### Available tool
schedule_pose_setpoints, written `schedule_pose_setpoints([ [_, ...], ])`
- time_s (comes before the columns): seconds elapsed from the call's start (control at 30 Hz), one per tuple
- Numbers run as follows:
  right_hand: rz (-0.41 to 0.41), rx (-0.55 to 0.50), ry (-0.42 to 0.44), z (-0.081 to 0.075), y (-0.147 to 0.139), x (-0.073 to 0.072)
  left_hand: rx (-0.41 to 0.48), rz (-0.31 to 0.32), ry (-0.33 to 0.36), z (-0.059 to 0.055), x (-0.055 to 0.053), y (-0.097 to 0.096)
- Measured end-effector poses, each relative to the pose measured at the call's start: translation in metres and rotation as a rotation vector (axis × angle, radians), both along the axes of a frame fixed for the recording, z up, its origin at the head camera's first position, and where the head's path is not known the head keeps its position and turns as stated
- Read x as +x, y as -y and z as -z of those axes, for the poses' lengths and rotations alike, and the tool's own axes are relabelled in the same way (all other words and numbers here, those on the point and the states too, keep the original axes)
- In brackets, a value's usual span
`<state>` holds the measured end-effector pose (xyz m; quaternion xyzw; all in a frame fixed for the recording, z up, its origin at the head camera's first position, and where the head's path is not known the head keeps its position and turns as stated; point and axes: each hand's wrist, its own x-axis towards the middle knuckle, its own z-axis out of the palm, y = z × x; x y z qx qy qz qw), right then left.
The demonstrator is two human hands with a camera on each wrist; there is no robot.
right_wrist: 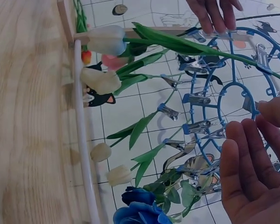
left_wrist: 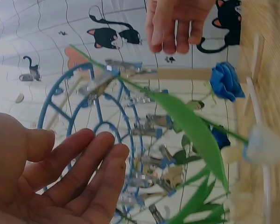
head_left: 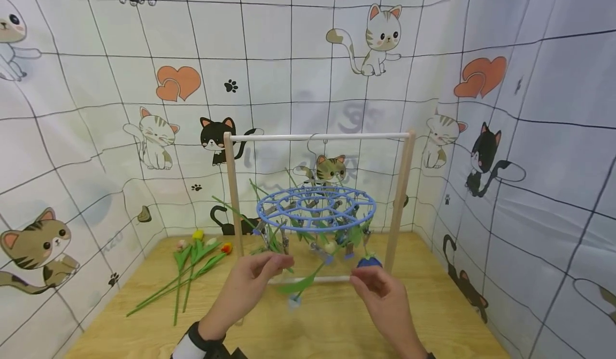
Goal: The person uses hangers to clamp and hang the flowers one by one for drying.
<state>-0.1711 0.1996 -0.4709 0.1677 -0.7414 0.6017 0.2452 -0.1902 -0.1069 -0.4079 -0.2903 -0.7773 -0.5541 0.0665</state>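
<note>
A round blue clip hanger (head_left: 315, 229) hangs from a rack's white top bar (head_left: 279, 137), its metal clips (right_wrist: 198, 99) holding several artificial flowers head down. At its near side a white tulip with a pale blue tinge (left_wrist: 263, 147) and a long green leaf (left_wrist: 191, 126) dangles from a clip (left_wrist: 126, 67). My left hand (head_left: 250, 279) is raised left of this tulip, fingers loosely bent, holding nothing. On the other side my right hand (head_left: 385, 300) is held up with relaxed fingers and an empty palm, just below a blue rose (head_left: 369, 262).
Several tulips, one with a red-orange head (head_left: 226, 247), lie on the wooden table (head_left: 144, 337) at the left. The rack's wooden posts (head_left: 400, 204) flank the hanger, and a low white rail (head_left: 332, 279) runs between them. Cat-printed cloth walls surround the table.
</note>
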Motion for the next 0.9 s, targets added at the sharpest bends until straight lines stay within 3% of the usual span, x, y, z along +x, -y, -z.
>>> schedule_pose_setpoints([
  [0.13, 0.016, 0.042, 0.005, -0.001, -0.001, 0.002, -0.008, -0.079, 0.05, 0.006, -0.004, 0.022],
  [0.33, 0.0, 0.107, 0.075, 0.018, -0.006, -0.005, -0.026, -0.257, -0.002, 0.034, -0.03, 0.067],
  [0.47, -0.02, 0.142, 0.065, 0.022, -0.004, -0.006, -0.123, -0.409, -0.017, 0.05, -0.047, 0.101],
  [0.63, -0.057, 0.2, 0.065, 0.027, 0.003, -0.005, -0.323, -0.603, -0.001, 0.07, -0.063, 0.142],
  [0.73, -0.095, 0.242, 0.088, 0.03, 0.01, -0.002, -0.409, -0.651, 0.023, 0.083, -0.067, 0.164],
  [0.9, -0.151, 0.324, 0.079, 0.035, 0.023, -0.001, -0.537, -0.665, 0.003, 0.102, -0.073, 0.194],
])
